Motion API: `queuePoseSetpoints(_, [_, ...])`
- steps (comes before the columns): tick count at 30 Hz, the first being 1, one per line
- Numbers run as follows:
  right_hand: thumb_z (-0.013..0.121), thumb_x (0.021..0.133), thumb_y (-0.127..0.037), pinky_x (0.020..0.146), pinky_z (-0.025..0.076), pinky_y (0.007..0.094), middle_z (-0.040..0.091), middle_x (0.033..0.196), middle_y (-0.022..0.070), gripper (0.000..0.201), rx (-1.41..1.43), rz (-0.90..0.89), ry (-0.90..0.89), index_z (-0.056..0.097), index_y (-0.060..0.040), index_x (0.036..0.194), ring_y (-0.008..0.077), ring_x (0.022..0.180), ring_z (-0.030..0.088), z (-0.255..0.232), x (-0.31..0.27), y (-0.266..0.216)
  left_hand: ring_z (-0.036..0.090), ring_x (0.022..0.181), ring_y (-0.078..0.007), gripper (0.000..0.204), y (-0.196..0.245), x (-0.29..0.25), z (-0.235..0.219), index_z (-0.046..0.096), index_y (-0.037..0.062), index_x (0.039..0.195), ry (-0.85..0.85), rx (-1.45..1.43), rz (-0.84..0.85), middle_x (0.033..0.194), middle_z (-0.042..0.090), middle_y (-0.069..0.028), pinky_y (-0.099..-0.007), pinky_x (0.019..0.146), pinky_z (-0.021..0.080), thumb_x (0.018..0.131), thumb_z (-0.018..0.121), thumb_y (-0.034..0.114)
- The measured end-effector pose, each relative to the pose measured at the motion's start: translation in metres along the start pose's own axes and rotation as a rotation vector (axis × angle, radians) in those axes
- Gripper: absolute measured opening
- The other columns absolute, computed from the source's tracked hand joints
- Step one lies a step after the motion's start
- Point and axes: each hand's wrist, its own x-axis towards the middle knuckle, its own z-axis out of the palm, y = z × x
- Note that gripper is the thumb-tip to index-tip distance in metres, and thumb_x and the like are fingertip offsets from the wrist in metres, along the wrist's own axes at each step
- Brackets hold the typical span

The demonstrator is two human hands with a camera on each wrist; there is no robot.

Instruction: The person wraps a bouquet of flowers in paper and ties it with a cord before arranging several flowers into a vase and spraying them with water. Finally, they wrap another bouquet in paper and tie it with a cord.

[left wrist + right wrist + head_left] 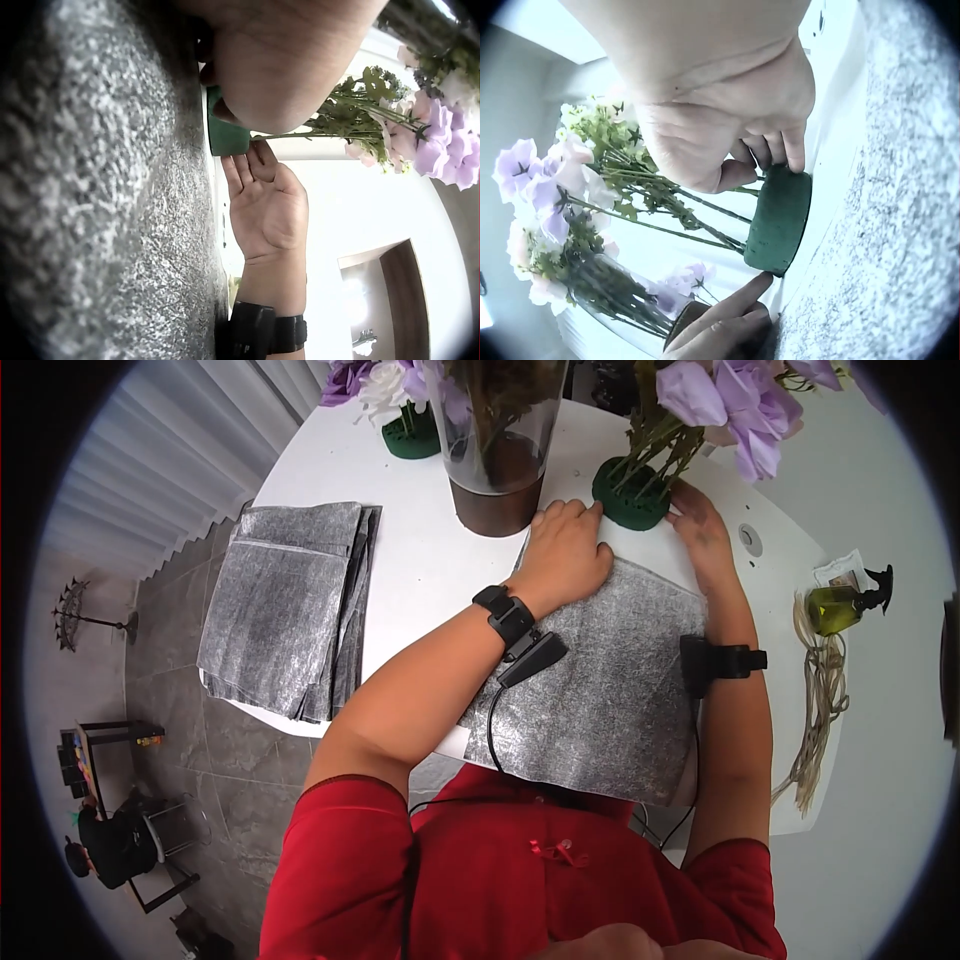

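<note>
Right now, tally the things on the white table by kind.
Green foam bases with flowers: 2
Vase: 1
Grey fabric sheet under the hands: 1
Stack of grey fabric: 1
Pump bottle: 1
Bundle of raffia: 1
Total: 7

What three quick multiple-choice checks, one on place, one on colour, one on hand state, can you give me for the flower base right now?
1. Where does the green foam base stand?
A. At the far edge of the grey sheet
B. On the grey stack at the table's left
C. Inside the glass vase

2. What colour are most of the blooms above it?
A. Red
B. Pale purple
C. Yellow

3. How is the left hand?
A. Curled round the vase
B. Lying flat on the sheet, fingers by the base
C. Off the table

Key: 1 A, the head view shows it at the sheet's top edge; 2 B, lilac petals; 3 B, its fingers lie straight.
</note>
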Motion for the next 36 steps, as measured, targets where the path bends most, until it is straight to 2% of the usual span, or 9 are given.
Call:
queuePoseSetpoints(5, [0.044,0.075,0.005,0.106,0.031,0.0349,0.048,0.133,0.0182,0.057,-0.122,0.106,0.029,0.04,0.0065,0.132,0.0266,0.126,0.044,0.01,-0.004,-0.008,0.051,0.096,-0.0321,0.05,0.0,0.001,0.004,0.053,-0.0044,0.12,0.012,0.009,0.012,0.091,0.056,-0.0164,-0.0414,0.088,0.037,0.074,0.051,0.016])
queuePoseSetpoints(14, [0.044,0.074,0.005,0.108,0.029,0.034,0.049,0.133,0.0166,0.058,-0.056,0.09,-0.021,0.041,0.0049,0.132,0.0264,0.126,0.044,0.001,0.003,0.005,0.051,0.098,-0.0313,0.055,0.001,0.003,0.003,0.051,-0.008,0.121,-0.028,0.037,-0.025,0.093,0.056,-0.0169,-0.0407,0.09,0.037,0.074,0.053,0.02])
queuePoseSetpoints(22, [0.048,0.079,0.0,0.107,0.031,0.0332,0.05,0.132,0.0162,0.054,-0.083,0.12,0.003,0.041,0.0039,0.133,0.0258,0.125,0.045,0.005,0.002,0.002,0.05,0.102,-0.0316,0.061,0.002,0.005,0.003,0.049,-0.0089,0.123,-0.07,0.045,-0.014,0.098,0.057,-0.018,-0.0396,0.092,0.036,0.072,0.054,0.025])
queuePoseSetpoints(36, [0.046,0.078,0.002,0.106,0.032,0.034,0.05,0.131,0.0174,0.055,-0.025,0.089,0.018,0.042,0.0039,0.132,0.026,0.123,0.047,-0.001,0.004,0.013,0.051,0.101,-0.031,0.055,0.004,0.001,0.0,0.053,-0.0076,0.12,-0.05,0.081,-0.039,0.097,0.058,-0.0178,-0.04,0.09,0.037,0.076,0.054,0.025])
